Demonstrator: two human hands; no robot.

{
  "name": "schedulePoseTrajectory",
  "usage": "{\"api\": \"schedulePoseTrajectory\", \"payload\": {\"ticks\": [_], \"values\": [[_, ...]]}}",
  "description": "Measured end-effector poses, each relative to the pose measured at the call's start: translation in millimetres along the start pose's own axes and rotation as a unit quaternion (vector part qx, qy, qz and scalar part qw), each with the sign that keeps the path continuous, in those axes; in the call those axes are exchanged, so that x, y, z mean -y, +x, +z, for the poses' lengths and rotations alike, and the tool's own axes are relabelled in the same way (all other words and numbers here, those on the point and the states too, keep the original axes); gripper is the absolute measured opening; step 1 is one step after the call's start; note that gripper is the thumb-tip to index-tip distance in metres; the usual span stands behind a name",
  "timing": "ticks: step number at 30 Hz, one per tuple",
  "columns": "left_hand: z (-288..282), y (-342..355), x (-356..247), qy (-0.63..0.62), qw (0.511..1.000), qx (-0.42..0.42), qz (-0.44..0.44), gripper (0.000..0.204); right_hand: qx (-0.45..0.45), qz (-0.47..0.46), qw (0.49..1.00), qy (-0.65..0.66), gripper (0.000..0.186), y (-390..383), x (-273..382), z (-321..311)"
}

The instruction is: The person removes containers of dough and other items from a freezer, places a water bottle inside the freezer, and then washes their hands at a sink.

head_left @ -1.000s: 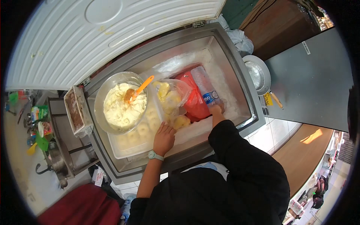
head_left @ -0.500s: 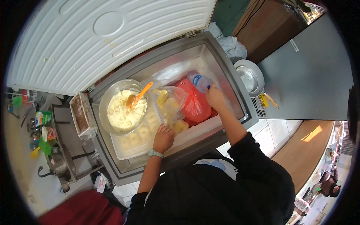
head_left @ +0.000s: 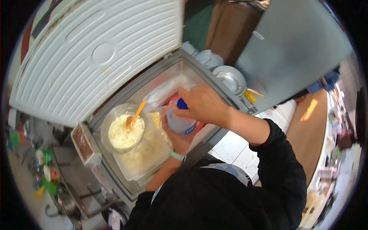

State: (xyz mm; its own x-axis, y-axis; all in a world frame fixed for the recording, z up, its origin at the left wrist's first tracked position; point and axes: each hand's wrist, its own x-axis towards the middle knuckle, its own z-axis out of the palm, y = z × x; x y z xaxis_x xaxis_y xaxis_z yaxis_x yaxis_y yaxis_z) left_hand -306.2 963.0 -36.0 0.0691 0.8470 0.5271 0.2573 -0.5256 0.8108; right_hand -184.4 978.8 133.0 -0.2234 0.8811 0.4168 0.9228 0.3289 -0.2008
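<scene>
Above the open chest freezer (head_left: 130,197), a clear plastic bottle (head_left: 177,123) with a blue label is gripped around its body by my left hand (head_left: 181,141). The thumb and fingers of my right hand (head_left: 205,105) close on its blue cap (head_left: 181,104). Left of the bottle sits a clear bowl (head_left: 106,138) of pale yellow creamy mixture (head_left: 125,134), with an orange spatula (head_left: 138,112) standing in it. The bowl rests on a translucent tub (head_left: 128,174) of pale round pieces, blurred now. My hands mostly hide a red plastic bag (head_left: 174,99) behind.
The white ribbed lid (head_left: 126,50) stands raised behind the freezer. A box of brown contents (head_left: 85,145) is at its left edge. On the right are a metal pan (head_left: 231,80), a grey panel (head_left: 291,53) and a brown countertop (head_left: 306,134).
My right hand has brought the bottle up from over the red bag toward me. My left hand has left the tub's edge and taken the bottle's body. The view has shifted.
</scene>
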Motion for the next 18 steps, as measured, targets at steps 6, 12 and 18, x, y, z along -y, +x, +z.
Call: {"api": "schedulePoseTrajectory", "payload": {"ticks": [6, 12, 18], "values": [[-39, -13, -30, -0.18, 0.97, 0.158, 0.034, 0.097, -0.011, -0.074, 0.997, -0.007, 0.028, -59, 37, -76], [-40, 14, -82, -0.278, 0.865, 0.396, 0.135, 0.096, 0.076, -0.094, 0.992, -0.037, 0.019, -125, 74, -163], [-18, -3, -118, -0.358, 0.798, 0.474, 0.106, 0.093, 0.001, -0.071, 0.985, -0.158, 0.021, -183, 122, -246]]}}
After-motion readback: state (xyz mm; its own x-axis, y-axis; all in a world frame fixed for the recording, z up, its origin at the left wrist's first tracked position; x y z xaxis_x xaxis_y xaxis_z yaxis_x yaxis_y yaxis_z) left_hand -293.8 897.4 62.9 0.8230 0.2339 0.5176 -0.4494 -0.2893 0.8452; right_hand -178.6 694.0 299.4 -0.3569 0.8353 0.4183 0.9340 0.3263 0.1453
